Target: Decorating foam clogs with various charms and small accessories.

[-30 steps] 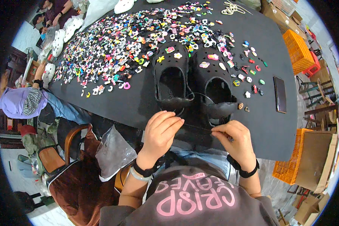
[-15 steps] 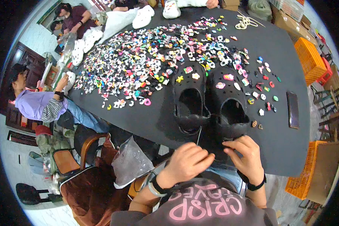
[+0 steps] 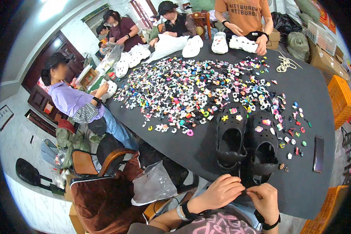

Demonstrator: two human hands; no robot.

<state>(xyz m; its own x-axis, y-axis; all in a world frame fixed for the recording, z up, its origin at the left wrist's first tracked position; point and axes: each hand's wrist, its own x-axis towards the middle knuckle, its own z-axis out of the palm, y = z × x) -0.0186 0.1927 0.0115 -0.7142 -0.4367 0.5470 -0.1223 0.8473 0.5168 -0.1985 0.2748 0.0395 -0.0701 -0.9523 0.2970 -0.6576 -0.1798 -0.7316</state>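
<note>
Close together at the table's near edge, my left hand point(image 3: 223, 192) and my right hand point(image 3: 266, 199) both have their fingers pinched. Between the fingertips is a small dark bit, too tiny to make out. Just beyond my hands lies a pair of black clogs with holes, toes pointing away. The left clog point(image 3: 221, 155) carries a yellow star-like charm point(image 3: 224, 118) and other colourful charms. On the right clog point(image 3: 255, 156) sit a white flower charm point(image 3: 272, 131) and several more charms.
A wide pile of small colourful charms point(image 3: 191, 89) covers the black table point(image 3: 175, 156); loose ones lie right of the clogs. A dark phone point(image 3: 318, 154) and a cord bundle point(image 3: 286, 63) lie there too. White clogs point(image 3: 192, 46) stand at the far edge, where other people work.
The view has tilted up and shifted left, showing more of the people across the table. My hands have come closer together, fingertips nearly meeting. The black clogs rest in place.
</note>
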